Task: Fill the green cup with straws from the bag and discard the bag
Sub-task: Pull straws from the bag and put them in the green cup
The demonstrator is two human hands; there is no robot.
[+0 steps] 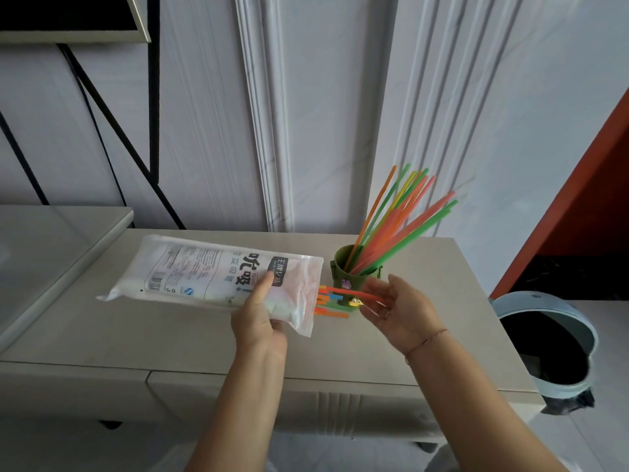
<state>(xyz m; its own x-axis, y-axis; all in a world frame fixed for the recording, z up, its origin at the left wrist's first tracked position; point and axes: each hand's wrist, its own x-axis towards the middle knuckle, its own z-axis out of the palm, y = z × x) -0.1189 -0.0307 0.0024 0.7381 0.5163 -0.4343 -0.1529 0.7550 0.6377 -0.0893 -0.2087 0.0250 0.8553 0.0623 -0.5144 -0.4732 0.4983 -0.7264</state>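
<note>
Fingers (381,298) of right hand (405,315) on straws (343,296)

The cup (354,274) stands on the worktop (190,335) near its back edge, toward the right end, with straws (398,226) in it leaning right. The bag (218,277) is held above the worktop left of the cup, its open end toward the cup, more straw ends (332,303) sticking out between them. The left hand (260,321) grips the bag from the front; the right hand (401,311) is before the cup. A bin (548,342) stands beyond the worktop's right edge.
</note>
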